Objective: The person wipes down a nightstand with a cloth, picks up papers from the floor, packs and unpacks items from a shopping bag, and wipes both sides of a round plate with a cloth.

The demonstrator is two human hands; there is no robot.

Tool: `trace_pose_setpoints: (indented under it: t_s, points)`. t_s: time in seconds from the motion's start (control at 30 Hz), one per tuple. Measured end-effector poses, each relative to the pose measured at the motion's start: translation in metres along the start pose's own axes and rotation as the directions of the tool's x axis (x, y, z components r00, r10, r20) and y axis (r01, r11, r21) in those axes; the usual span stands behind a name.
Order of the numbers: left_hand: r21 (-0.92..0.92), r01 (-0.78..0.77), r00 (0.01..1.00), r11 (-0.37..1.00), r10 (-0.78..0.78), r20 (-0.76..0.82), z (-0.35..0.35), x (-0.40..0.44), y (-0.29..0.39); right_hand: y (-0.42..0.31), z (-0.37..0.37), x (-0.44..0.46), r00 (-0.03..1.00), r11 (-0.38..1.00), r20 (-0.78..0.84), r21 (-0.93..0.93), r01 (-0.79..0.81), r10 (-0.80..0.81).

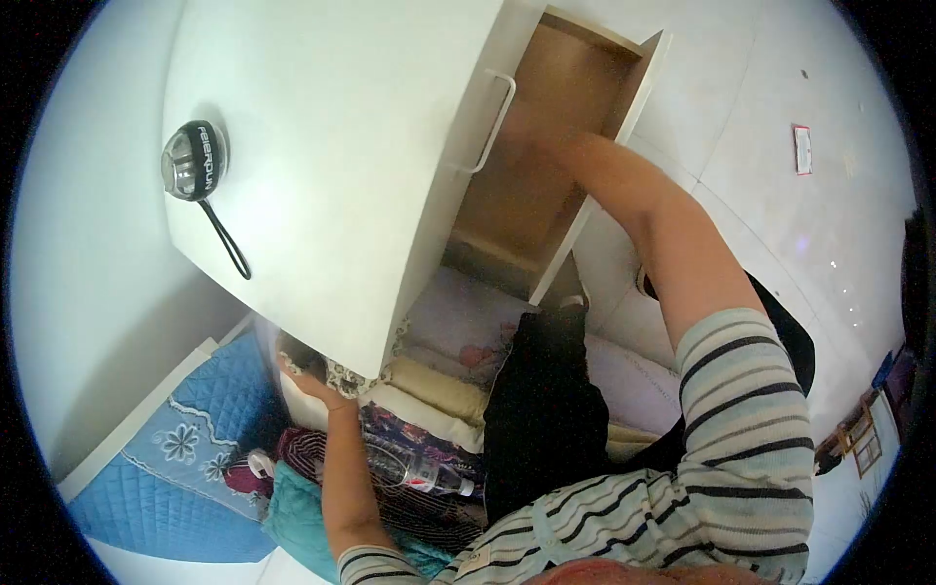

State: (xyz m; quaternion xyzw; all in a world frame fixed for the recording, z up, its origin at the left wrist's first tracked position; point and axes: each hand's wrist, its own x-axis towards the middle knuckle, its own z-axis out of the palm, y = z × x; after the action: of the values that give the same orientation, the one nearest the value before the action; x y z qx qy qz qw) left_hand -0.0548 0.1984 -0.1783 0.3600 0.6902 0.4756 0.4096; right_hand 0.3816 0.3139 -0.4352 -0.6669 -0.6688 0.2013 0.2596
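My left hand point(314, 383) is beside the lower left corner of the white cabinet point(322, 175). Its fingers curl about a small dark thing next to patterned cloth point(349, 379); what it is I cannot make out. My right hand point(536, 144) reaches into the pulled-out drawer point(517, 205). That hand is smeared by motion, so its fingers do not show clearly. The drawer has a brown bottom, and a white bar handle point(499, 122) shows beside it.
On the cabinet top sits a wrist exercise ball point(195, 161) with a black strap. A clear plastic bottle point(419, 471), folded bedding point(444, 380) and a blue quilted cover point(185, 458) lie below. A small white-and-red packet point(802, 149) is on the tiled floor point(741, 97).
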Motion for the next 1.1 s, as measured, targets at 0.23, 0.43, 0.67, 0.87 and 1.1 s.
trace_pose_setpoints:
  t_s: [0.23,0.43,0.67,0.87,1.1]
  points:
    - [0.193,-0.100,0.978,0.976,0.132,-0.161,-0.003,0.000,-0.007,-0.004,0.042,-0.030,0.906,0.969,0.401,-0.245,-0.035,0.134]
    - [-0.048,-0.045,0.994,0.998,0.039,-0.103,0.011,-0.002,0.002,-0.073,0.038,-0.071,0.618,0.961,0.766,-0.004,0.276,-0.175]
    - [0.484,-0.295,0.942,0.824,0.336,0.003,0.028,-0.013,0.011,-0.077,-0.070,-0.120,0.645,0.846,0.587,0.142,0.514,-0.490]
    - [0.519,-0.273,0.945,0.810,0.327,-0.013,0.027,-0.009,0.010,-0.046,-0.100,-0.091,0.606,0.755,0.773,-0.283,0.592,-0.186]
    - [0.230,-0.213,0.968,0.950,0.237,-0.084,0.043,-0.017,0.019,0.039,-0.129,-0.003,0.965,0.759,0.256,-0.641,0.118,0.066]
